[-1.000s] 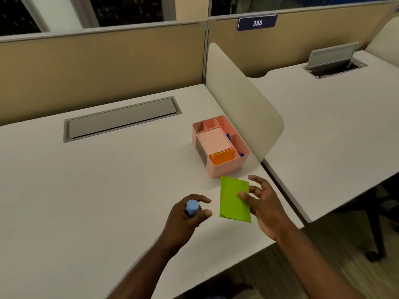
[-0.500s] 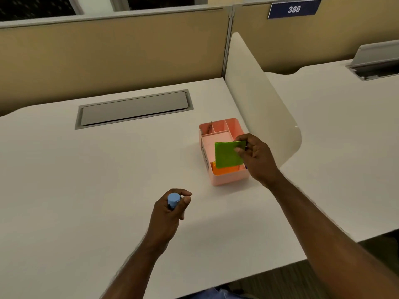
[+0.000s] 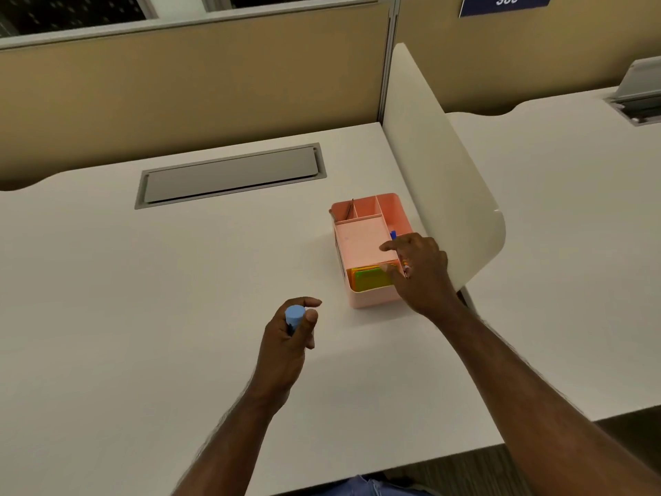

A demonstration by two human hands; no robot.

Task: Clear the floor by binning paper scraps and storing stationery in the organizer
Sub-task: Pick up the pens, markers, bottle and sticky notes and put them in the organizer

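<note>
organizer [image 3: 368,298]: 1 | green pad [image 3: 372,281]: 1 | blue-capped stick [image 3: 295,316]: 1 | hands: 2

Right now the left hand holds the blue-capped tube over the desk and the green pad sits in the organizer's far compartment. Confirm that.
Not quite. The head view shows the green pad in the near compartment of the pink organizer, under the right hand. The left hand does hold the blue-capped tube over the desk.

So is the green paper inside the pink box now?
Yes, it is in. The green paper lies in the near compartment of the pink box, on something orange, with the right hand touching its edge.
</note>
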